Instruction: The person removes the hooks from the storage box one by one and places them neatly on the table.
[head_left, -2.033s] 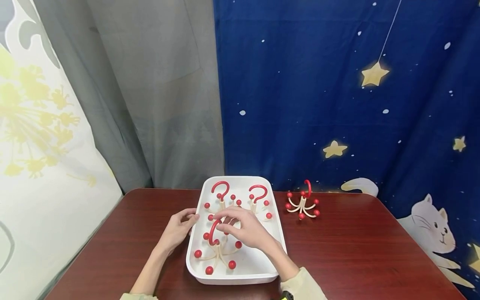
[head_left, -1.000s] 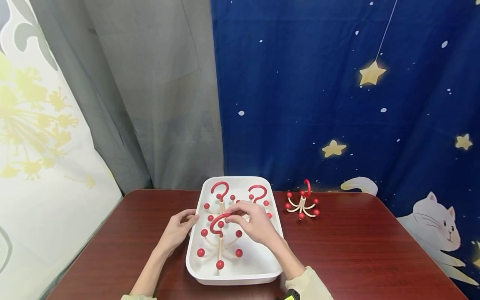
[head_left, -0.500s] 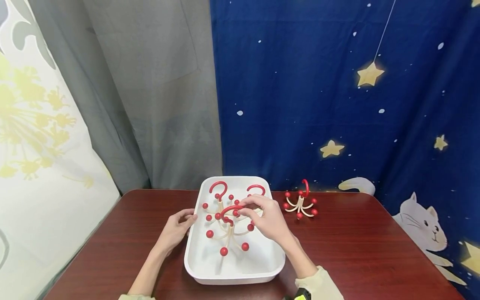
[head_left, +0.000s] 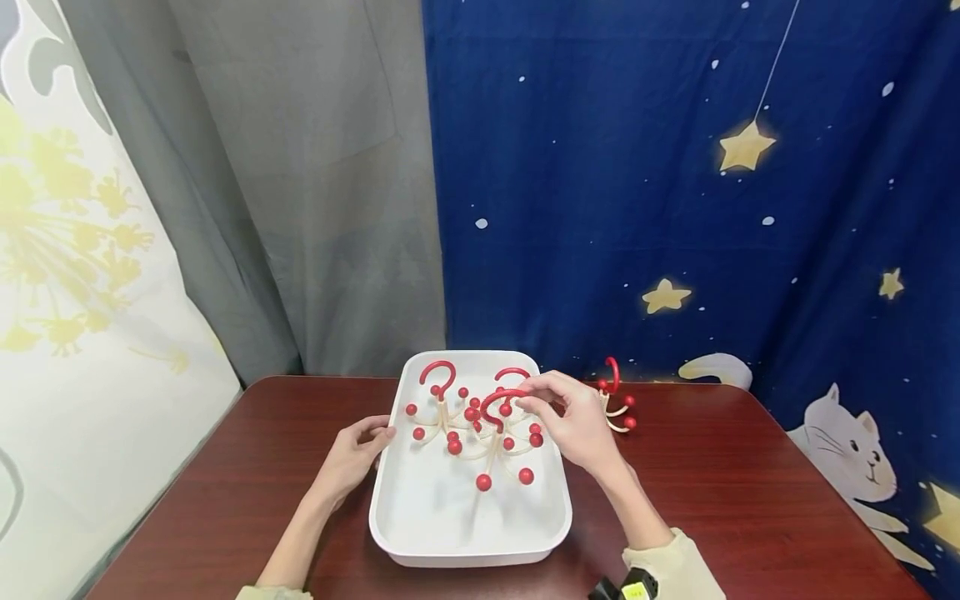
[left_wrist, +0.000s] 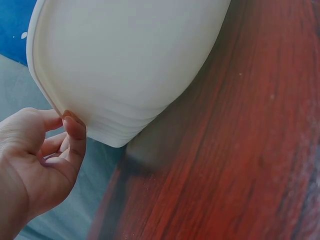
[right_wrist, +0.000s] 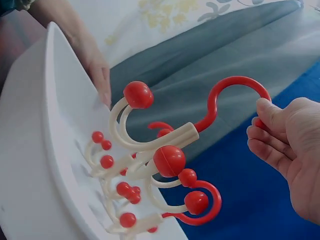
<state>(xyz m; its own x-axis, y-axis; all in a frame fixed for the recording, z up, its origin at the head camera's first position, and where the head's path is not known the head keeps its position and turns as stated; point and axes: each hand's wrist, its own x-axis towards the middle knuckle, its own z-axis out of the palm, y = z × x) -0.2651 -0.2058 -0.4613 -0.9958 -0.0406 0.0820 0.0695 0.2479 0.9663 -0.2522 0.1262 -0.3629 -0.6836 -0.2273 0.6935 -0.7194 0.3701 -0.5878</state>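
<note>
Pinching the red hook (right_wrist: 212, 102) of one ball-tipped hanger (right_wrist: 175, 138), the right hand (head_left: 576, 418) holds it above the white tray (head_left: 427, 512). The left hand (head_left: 354, 457) pinches the tray's left edge; another hanger (head_left: 617, 380) is right of the tray.

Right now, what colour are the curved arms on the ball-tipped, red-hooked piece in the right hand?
Cream; the curved arms show best in the right wrist view.

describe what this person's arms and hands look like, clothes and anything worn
The left hand and right hand are bare, with no gloves or rings showing. Both forearms end in pale beige sleeves. At the right cuff sits a black device with a bright yellow-green patch.
</note>
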